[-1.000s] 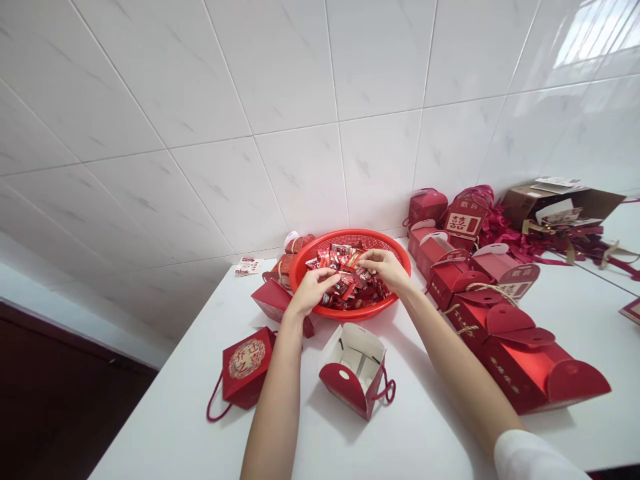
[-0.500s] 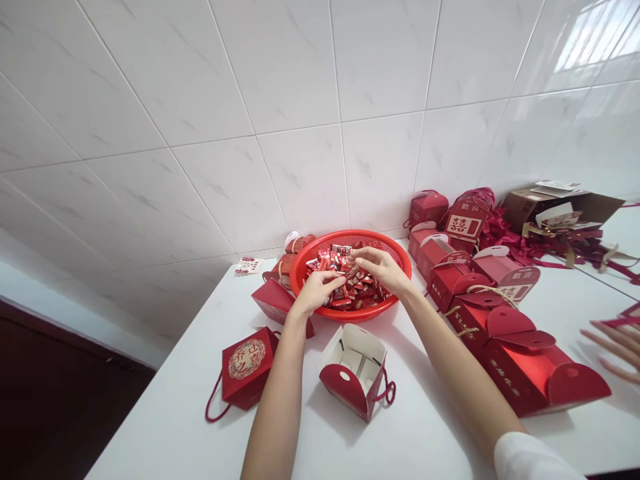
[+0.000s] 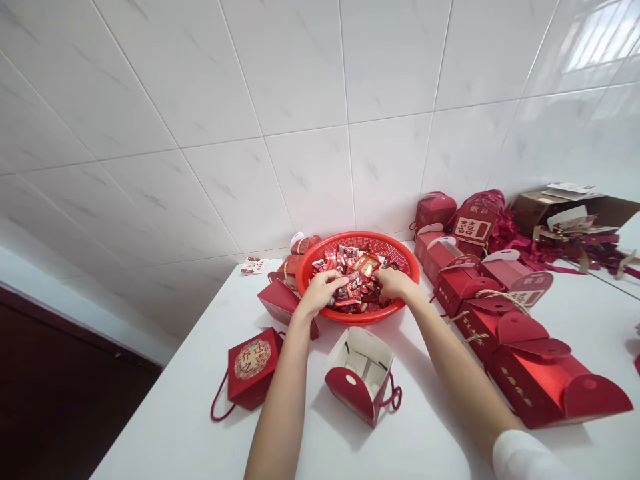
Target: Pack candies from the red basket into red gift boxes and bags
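A round red plastic mesh basket (image 3: 357,241) sits on the white table, heaped with small red-wrapped sweets (image 3: 353,280). My left hand (image 3: 324,295) reaches over the near rim, its fingertips down among the sweets. My right hand (image 3: 395,283) is in the basket's right side, fingers bent into the pile. Neither hand shows clearly whether it holds a sweet. Below the basket, close to my forearms, stands an open red-and-white paper gift box (image 3: 361,377).
A red gift bag with a round gold emblem (image 3: 253,369) lies left of my left arm. Several red gift boxes (image 3: 520,363) line the right side, with a cardboard carton (image 3: 565,212) and red ribbon behind. Tiled wall backs the table; its left edge drops away.
Both hands have moved down into the sweets, the right one further right. Another person's hand, seen at the right edge earlier, has gone from view.
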`<act>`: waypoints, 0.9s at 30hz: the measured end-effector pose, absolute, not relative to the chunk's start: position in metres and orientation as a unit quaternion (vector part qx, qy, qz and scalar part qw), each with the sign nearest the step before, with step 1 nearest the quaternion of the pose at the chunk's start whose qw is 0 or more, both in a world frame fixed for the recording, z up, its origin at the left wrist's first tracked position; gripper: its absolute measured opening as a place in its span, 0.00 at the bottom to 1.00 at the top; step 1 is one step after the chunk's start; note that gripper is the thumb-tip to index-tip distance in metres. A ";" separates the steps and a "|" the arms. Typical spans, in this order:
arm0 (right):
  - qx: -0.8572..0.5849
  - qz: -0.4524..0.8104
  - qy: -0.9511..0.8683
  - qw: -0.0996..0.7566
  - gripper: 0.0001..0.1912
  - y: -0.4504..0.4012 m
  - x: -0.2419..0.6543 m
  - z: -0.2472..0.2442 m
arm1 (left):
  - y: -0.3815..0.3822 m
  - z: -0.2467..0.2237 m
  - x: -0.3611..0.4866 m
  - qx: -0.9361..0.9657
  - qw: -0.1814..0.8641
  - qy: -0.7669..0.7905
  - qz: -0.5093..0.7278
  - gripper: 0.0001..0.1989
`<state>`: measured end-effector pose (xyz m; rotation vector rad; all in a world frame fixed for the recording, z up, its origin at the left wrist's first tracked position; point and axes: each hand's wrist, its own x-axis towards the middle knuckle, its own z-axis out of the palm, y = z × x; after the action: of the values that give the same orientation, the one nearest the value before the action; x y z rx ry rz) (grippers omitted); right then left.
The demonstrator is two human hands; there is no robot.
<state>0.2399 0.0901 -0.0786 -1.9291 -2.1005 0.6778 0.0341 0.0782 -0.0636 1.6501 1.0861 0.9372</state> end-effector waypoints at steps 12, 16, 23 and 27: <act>-0.397 0.522 -0.649 0.386 0.17 0.095 0.256 -0.082 | 0.080 -0.065 0.032 0.655 0.490 0.429 0.383 0.24; -0.368 0.495 -0.648 0.447 0.18 0.094 0.258 -0.079 | 0.079 -0.063 0.032 0.629 0.516 0.423 0.400 0.25; -0.412 0.438 -0.630 0.492 0.16 0.090 0.259 -0.076 | 0.076 -0.061 0.032 0.588 0.538 0.428 0.426 0.24; -0.410 0.473 -0.583 0.517 0.19 0.088 0.257 -0.076 | 0.077 -0.063 0.031 0.577 0.549 0.419 0.436 0.23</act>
<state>0.2575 0.0879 -0.0762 -0.9851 -1.4005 1.1357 0.0306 0.0771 -0.0625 1.3658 0.9914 1.0328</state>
